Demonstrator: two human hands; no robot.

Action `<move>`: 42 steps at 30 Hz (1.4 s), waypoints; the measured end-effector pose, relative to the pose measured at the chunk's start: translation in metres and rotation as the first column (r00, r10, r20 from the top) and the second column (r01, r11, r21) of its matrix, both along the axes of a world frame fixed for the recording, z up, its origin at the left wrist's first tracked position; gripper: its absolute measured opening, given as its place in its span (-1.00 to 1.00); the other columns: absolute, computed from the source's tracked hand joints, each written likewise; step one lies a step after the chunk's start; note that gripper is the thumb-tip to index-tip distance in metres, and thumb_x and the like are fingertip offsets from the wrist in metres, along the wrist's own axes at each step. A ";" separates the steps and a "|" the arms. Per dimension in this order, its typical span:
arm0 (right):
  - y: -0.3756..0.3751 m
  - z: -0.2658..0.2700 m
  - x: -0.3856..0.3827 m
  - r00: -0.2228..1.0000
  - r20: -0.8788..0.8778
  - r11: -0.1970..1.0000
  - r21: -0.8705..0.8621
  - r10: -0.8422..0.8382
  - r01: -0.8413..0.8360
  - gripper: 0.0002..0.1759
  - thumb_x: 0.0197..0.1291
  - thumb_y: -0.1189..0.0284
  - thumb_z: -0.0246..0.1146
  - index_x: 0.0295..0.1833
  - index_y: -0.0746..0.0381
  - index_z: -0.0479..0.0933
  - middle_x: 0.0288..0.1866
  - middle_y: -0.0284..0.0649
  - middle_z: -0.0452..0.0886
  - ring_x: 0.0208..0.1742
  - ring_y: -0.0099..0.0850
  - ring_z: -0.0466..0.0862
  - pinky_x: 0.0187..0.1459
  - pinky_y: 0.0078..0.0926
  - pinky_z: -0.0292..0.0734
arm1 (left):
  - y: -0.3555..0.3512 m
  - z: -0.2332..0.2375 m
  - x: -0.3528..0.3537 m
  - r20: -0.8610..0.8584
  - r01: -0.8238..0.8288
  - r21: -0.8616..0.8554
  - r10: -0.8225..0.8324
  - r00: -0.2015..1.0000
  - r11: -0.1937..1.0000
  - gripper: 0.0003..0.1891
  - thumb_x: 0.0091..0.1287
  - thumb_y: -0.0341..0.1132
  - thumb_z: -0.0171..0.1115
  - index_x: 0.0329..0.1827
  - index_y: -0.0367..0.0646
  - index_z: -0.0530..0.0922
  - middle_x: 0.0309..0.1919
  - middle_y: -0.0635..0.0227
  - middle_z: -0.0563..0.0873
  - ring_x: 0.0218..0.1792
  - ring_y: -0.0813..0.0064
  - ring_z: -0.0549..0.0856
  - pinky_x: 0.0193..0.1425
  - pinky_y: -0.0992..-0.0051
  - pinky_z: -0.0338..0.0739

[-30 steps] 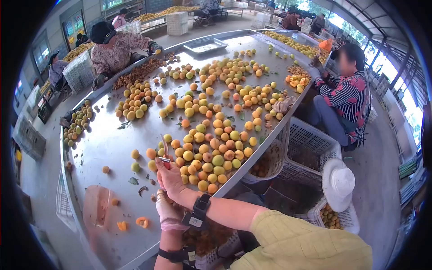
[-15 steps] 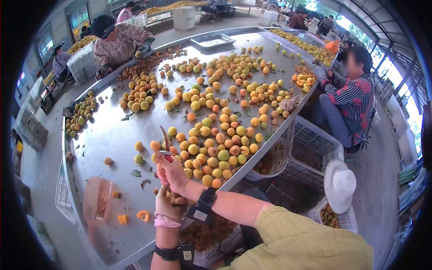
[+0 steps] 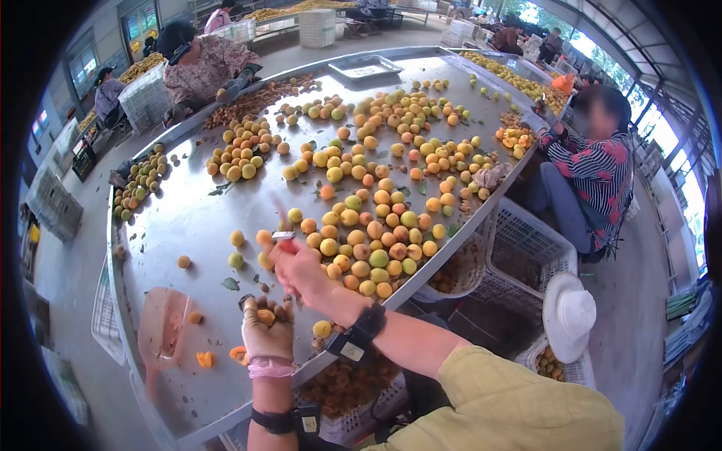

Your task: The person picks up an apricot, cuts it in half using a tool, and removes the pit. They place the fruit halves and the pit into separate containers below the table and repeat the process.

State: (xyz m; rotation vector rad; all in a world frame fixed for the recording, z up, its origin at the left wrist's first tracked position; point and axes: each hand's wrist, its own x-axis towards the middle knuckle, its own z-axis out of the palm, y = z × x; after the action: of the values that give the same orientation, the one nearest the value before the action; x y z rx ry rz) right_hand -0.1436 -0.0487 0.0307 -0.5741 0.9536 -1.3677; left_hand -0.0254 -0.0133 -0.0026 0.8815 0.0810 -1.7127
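My left hand (image 3: 268, 332), in a pale fingerless-looking glove with darkened fingertips and a pink cuff, is turned palm up near the table's front edge. Its curled fingers hold an orange apricot (image 3: 265, 317). Just above and to the right, my right hand (image 3: 304, 272) is bare and closed round a knife (image 3: 284, 236) with a red handle; the blade points away and is blurred. Beside my left wrist lie cut orange apricot pieces (image 3: 204, 360). A whole apricot (image 3: 322, 328) sits right of my left hand. Many loose apricots (image 3: 376, 252) spread beyond my right hand.
The metal table (image 3: 180, 240) carries a pinkish clear scoop (image 3: 165, 323) at left and a metal tray (image 3: 365, 68) at the back. White crates (image 3: 526, 244) and a white hat (image 3: 569, 316) are at right. Co-workers sit at the far left and right edges.
My hands have come apart: the left has opened outward to the left, showing the apricot in its palm. My right hand has shifted slightly right with the knife. The view has moved a little.
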 end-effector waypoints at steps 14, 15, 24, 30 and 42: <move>0.018 -0.039 0.041 0.717 -0.678 0.946 -0.097 0.165 -0.309 -0.56 0.12 0.13 0.29 -0.13 0.31 0.49 -0.22 0.03 0.65 -0.16 -0.04 0.65 -0.09 -0.22 0.52 | 0.000 0.000 0.007 0.033 0.014 -0.306 -0.004 0.999 0.952 -0.62 0.44 0.01 0.07 -0.10 -0.17 0.53 -0.22 0.35 0.63 -0.11 0.47 0.60 0.07 0.40 0.51; 0.018 -0.043 0.041 0.702 -0.703 0.956 -0.112 0.116 -0.271 -0.60 0.16 0.17 0.26 -0.14 0.31 0.48 -0.27 0.03 0.64 -0.21 -0.09 0.64 -0.14 -0.27 0.52 | -0.001 -0.003 0.007 0.034 0.011 -0.301 -0.001 0.999 0.953 -0.62 0.44 0.01 0.07 -0.10 -0.17 0.53 -0.22 0.35 0.63 -0.11 0.47 0.60 0.07 0.40 0.51; 0.023 -0.017 0.032 0.917 -0.304 0.965 0.037 0.257 -0.258 -0.81 0.26 0.37 0.14 -0.10 0.25 0.44 -0.50 -0.31 0.56 -0.64 -0.58 0.54 -0.63 -0.62 0.44 | -0.009 -0.013 0.019 0.187 0.023 -0.163 0.008 0.982 0.986 -0.70 0.45 -0.06 0.01 -0.15 -0.10 0.55 -0.41 0.40 0.62 -0.51 0.53 0.55 -0.53 0.55 0.45; 0.017 -0.006 0.015 0.901 -0.151 0.913 0.068 0.408 -0.402 -0.82 0.37 0.34 0.11 -0.06 0.20 0.45 -0.50 -0.36 0.59 -0.62 -0.61 0.57 -0.70 -0.75 0.28 | -0.009 0.007 0.022 0.036 0.024 -0.242 -0.016 0.999 0.970 -0.70 0.53 -0.13 -0.13 -0.02 -0.19 0.43 -0.41 0.31 0.60 -0.51 0.44 0.58 -0.56 0.58 0.44; 0.010 -0.001 -0.012 0.897 -0.019 0.884 0.178 0.442 -0.432 -0.71 0.41 0.25 0.01 -0.04 0.26 0.43 -0.22 -0.08 0.69 -0.28 -0.33 0.74 -0.49 -0.58 0.55 | -0.021 0.000 0.038 -0.213 -0.030 -0.063 0.016 0.977 0.998 -0.72 0.49 -0.20 -0.06 -0.10 -0.29 0.45 -0.15 0.12 0.61 -0.08 0.18 0.64 0.02 0.15 0.60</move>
State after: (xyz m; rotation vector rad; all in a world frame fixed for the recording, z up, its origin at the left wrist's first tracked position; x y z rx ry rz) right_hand -0.1554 -0.0392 0.0295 -0.6554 0.9098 -0.8595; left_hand 0.0122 -0.0343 -0.0026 0.6448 0.1765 -1.7734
